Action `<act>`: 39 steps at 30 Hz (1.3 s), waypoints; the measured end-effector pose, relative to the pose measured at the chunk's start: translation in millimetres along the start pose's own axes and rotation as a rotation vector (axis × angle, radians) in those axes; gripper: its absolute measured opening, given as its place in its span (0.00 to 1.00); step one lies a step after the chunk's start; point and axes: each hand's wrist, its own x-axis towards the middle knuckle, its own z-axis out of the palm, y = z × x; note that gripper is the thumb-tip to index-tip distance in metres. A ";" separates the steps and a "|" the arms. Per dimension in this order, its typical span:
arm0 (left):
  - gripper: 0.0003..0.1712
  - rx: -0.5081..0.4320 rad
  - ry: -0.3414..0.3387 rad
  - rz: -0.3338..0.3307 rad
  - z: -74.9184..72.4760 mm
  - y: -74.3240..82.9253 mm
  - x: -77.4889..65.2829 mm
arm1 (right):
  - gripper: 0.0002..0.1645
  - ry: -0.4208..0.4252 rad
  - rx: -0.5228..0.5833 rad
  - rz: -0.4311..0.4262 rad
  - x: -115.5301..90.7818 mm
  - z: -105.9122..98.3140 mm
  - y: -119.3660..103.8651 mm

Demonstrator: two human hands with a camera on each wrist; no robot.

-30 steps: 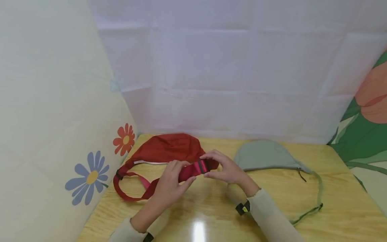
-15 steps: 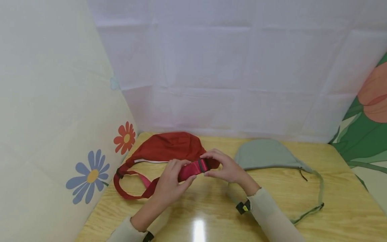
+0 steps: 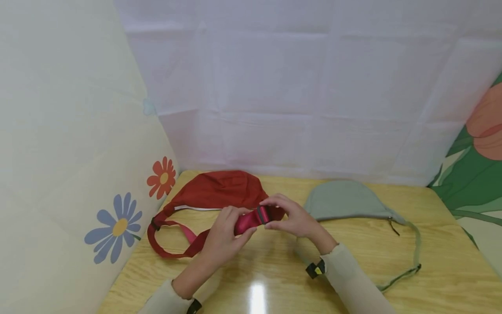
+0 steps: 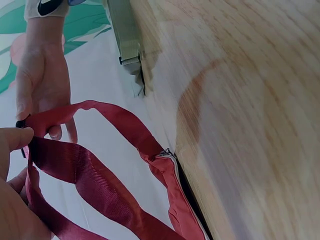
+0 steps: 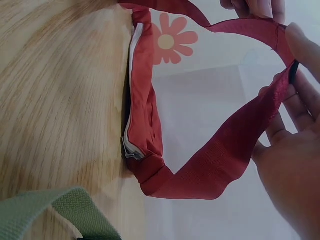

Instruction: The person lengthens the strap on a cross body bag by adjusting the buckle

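A red waist bag point(image 3: 221, 189) lies at the back left of the table, its strap point(image 4: 100, 192) raised in a loop off the tabletop. My left hand point(image 3: 221, 237) grips the strap between thumb and fingers, left of a dark slide buckle point(image 3: 262, 215). On the buckle's right side, my right hand point(image 3: 294, 223) pinches the buckle and strap, thumb below and fingers above. A short shiny red stretch of strap shows between the hands. In the right wrist view, the strap point(image 5: 215, 150) rises from the bag's zipped end to the right fingers point(image 5: 275, 127).
A grey-green waist bag point(image 3: 345, 201) lies at the back right, its strap point(image 3: 416, 244) trailing toward the front. White cloth point(image 3: 251, 87) stands behind the wooden table point(image 3: 235, 283). A flower-printed panel point(image 3: 78, 152) borders the left side, another point(image 3: 478, 174) the right.
My left hand has shifted slightly right toward the buckle, and the strap between the hands looks a little shorter and more bent. My right hand stays in place.
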 end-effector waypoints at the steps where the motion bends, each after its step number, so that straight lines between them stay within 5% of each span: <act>1: 0.25 -0.007 -0.002 -0.002 0.3 0.3 0.4 | 0.30 0.002 0.007 0.007 -0.3 0.0 0.3; 25: 0.23 -0.053 0.009 0.028 -2.7 4.0 5.9 | 0.27 -0.007 0.108 0.023 -2.8 -0.5 1.4; 39: 0.21 -0.013 -0.086 0.015 -3.9 1.7 8.5 | 0.28 -0.001 0.419 0.106 -3.8 9.5 8.4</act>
